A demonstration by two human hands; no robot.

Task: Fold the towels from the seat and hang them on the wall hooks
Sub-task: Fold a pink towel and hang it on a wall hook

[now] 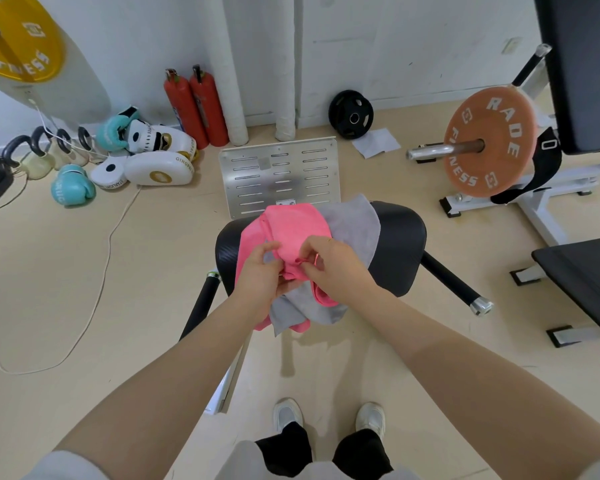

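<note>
A pink towel (291, 226) lies crumpled over a grey towel (352, 225) on the black padded seat (399, 244) in the middle of the view. My left hand (258, 273) grips the pink towel's near left fold. My right hand (333, 263) pinches a pink edge or loop just beside it. The grey towel shows at the back right and hangs off the seat's near edge below my hands. No wall hooks are in view.
A metal foot plate (281, 178) stands behind the seat. Two red fire extinguishers (196, 105), boxing gloves and pads (146, 157) and kettlebells lie at the back left. An orange weight plate (489, 143) on a machine and a black bench (582, 271) stand on the right.
</note>
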